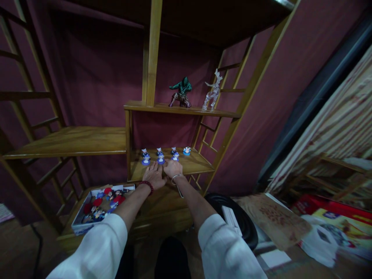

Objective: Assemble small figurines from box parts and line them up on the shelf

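My left hand [154, 176] lies over the front of the small lower shelf [192, 166], its fingers stretched toward the middle front figurine [161, 158]. Close beside it, my right hand [173, 169] has its fingers curled; whatever they hold, if anything, is hidden. Just beyond that hand stands the right front figurine [174, 156], and a third front figurine [145, 159] is at the left. These are small, white and purple, on round bases. Behind them is a row of dark-bodied figurines [159, 151], ending at the right in a white-and-blue figurine [186, 151].
A box [79, 217] of mixed small figurines stands lower left. Above, a green crouching statue [182, 93] and a clear deer [212, 93] share the upper shelf [162, 107]. Wooden uprights frame the shelves. A black round object [247, 228], paper and bags lie at the right.
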Available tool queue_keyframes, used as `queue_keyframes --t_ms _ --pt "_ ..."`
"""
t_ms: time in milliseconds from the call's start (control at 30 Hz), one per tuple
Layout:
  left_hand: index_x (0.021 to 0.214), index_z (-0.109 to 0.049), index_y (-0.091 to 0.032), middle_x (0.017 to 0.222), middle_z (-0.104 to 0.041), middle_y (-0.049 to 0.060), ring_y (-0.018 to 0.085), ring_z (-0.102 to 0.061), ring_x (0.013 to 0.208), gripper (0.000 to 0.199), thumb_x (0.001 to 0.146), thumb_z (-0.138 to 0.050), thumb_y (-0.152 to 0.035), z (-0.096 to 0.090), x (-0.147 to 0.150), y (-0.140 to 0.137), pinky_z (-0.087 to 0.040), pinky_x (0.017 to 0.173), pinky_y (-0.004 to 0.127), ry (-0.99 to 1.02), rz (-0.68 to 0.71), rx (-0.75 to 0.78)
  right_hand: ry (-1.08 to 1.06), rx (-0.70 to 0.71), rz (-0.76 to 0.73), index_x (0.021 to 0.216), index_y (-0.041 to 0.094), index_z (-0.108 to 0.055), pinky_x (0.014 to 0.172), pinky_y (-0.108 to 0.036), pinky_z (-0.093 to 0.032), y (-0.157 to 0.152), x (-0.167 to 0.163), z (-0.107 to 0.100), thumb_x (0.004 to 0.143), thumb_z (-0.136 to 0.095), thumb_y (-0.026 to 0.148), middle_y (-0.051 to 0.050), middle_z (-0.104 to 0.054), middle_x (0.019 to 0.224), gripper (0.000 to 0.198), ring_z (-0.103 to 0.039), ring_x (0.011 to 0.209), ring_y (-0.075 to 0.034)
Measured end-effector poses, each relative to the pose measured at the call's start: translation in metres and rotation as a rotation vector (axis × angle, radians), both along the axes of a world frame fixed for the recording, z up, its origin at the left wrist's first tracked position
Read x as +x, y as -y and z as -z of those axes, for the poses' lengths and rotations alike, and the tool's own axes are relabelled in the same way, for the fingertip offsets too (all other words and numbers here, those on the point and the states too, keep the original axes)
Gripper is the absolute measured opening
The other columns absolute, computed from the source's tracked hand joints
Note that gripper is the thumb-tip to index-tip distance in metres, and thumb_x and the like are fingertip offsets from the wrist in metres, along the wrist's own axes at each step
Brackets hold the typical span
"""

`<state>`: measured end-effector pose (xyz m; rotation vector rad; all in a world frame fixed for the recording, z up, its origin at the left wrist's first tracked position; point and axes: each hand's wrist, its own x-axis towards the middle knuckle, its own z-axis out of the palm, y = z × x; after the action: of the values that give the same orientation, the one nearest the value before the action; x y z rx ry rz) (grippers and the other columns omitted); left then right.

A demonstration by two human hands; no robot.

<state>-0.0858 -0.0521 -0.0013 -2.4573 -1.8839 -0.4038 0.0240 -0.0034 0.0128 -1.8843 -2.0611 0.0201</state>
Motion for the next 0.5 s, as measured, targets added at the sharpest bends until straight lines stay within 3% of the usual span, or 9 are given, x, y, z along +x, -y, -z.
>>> queue_keyframes --t_ms 500 --pt "0.130 -0.030 -0.013 0.140 -0.029 0.013 0.024 -0.021 0.129 0.065 0.077 -0.037 -0.049 -0.0015 0.0009 0.0042 -0.017 0.103 0.037 0.015 -0.016 -0.001 0.004 -0.021 -0.024 0.104 0.032 -0.060 0.074 -0.029 -0.044 0.0006 0.0018 0.0013 0.081 -0.041 0.034 -0.003 -0.066 0.094 0.030 -0.060 0.088 -0.020"
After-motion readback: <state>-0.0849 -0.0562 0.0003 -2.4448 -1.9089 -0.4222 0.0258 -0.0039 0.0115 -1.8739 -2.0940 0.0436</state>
